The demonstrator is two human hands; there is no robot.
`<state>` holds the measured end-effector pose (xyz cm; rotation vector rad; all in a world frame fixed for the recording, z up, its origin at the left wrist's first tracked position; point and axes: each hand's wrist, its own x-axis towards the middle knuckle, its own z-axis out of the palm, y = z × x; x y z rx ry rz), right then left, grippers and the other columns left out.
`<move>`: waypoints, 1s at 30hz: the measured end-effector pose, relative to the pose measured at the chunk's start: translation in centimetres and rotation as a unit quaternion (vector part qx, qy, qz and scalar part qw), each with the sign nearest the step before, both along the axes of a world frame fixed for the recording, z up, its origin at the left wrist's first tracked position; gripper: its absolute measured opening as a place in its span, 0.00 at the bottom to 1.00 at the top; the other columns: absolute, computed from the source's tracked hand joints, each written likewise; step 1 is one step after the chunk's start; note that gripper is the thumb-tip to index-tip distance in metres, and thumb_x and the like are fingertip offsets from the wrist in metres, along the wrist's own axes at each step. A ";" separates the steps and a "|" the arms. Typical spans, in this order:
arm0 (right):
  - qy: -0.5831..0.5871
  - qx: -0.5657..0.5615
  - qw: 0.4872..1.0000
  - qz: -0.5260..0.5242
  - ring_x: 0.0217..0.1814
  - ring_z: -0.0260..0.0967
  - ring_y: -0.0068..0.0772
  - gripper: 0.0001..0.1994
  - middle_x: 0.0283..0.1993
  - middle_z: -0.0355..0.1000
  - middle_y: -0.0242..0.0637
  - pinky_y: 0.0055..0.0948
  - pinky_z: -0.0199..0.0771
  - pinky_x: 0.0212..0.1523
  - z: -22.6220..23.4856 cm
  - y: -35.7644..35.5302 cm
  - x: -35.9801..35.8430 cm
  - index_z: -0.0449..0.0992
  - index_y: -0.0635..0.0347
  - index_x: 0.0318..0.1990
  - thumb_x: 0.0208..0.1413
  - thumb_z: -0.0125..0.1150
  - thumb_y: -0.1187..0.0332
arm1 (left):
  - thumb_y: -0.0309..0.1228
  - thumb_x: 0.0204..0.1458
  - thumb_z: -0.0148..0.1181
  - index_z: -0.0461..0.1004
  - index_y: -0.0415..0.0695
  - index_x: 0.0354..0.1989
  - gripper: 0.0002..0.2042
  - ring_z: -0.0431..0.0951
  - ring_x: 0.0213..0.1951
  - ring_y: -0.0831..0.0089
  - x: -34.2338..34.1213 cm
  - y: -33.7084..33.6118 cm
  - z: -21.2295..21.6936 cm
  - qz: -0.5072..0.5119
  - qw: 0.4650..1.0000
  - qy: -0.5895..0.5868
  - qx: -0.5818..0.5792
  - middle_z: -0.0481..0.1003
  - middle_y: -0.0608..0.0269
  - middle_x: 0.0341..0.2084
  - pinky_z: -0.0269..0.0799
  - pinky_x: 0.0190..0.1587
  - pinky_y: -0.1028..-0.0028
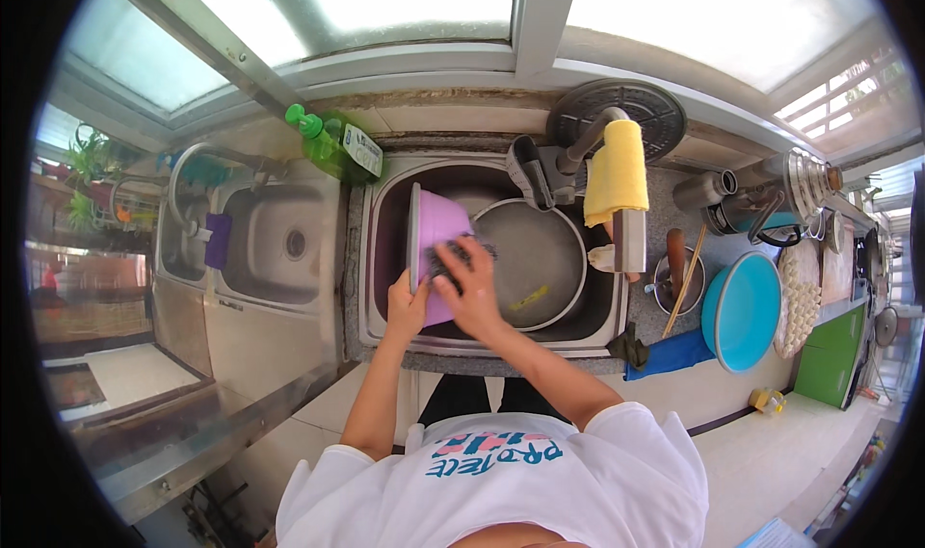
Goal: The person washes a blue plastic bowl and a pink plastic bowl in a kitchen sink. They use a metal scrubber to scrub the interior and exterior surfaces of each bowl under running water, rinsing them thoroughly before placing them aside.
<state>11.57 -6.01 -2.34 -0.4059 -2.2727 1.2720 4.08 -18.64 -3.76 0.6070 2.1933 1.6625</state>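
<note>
A purple basin [443, 219] is tipped onto its side in the left half of the metal sink [617, 319]. My left hand [407, 304] grips it at the near part of its rim. Against the basin's outer wall, my right hand [466, 286] presses a dark, mesh-like scrubber [449, 257], its fingers bent over it. Beside the basin, a wide round metal pan [530, 249] sits in the sink with cloudy water in it. A yellow-green scrap [529, 298] lies in that pan. The inside of the basin faces left and is mostly hidden.
Over the sink's right side stands a faucet [630, 245] draped with a yellow cloth [617, 170]. A green pump bottle [337, 147] is at the back left corner. To the right are a small pot [680, 298] with chopsticks, a blue cloth [674, 354] and a turquoise basin [740, 309].
</note>
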 end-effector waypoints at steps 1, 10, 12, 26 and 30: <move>0.003 0.033 0.999 -0.001 0.65 0.52 0.53 0.22 0.60 0.59 0.48 0.46 0.53 0.63 0.2 -0.7 -0.7 0.70 0.52 0.58 0.53 0.56 0.67 | 0.28 0.57 0.53 0.71 0.35 0.44 0.10 0.74 0.31 0.76 0.0 0.0 0.0 0.008 1.000 -0.006 0.011 0.77 0.58 0.27 0.69 0.35 0.72; -0.110 -0.008 0.994 0.006 0.58 0.59 0.50 0.20 0.55 0.65 0.42 0.44 0.65 0.55 -2.9 4.1 -9.2 0.73 0.44 0.55 0.53 0.51 0.69 | 0.32 0.56 0.55 0.72 0.36 0.39 0.10 0.71 0.22 0.73 1.3 -1.6 -0.3 -0.073 0.995 0.008 -0.071 0.72 0.56 0.19 0.68 0.29 0.72; -0.123 0.007 0.992 -0.009 0.58 0.59 0.50 0.20 0.55 0.65 0.42 0.44 0.65 0.55 -2.7 3.4 -8.8 0.73 0.42 0.54 0.53 0.51 0.69 | 0.32 0.56 0.55 0.72 0.36 0.39 0.11 0.70 0.21 0.74 1.1 -1.9 -1.0 -0.070 0.995 0.007 -0.066 0.71 0.57 0.18 0.67 0.28 0.71; -0.212 0.045 0.975 -0.044 0.55 0.60 0.47 0.19 0.51 0.65 0.41 0.45 0.66 0.53 0.0 2.2 -7.9 0.73 0.39 0.54 0.53 0.51 0.63 | 0.26 0.53 0.56 0.66 0.36 0.53 0.18 0.72 0.46 0.73 1.1 -3.0 -0.5 -0.176 0.976 -0.109 -0.064 0.75 0.54 0.41 0.66 0.50 0.72; -0.092 0.089 0.989 -0.068 0.60 0.58 0.48 0.19 0.55 0.64 0.43 0.46 0.62 0.56 0.8 -3.0 -4.4 0.71 0.47 0.54 0.54 0.52 0.65 | 0.24 0.53 0.56 0.63 0.37 0.55 0.20 0.69 0.50 0.73 -0.7 -1.4 -0.7 -0.094 0.991 -0.096 0.003 0.71 0.55 0.46 0.64 0.53 0.73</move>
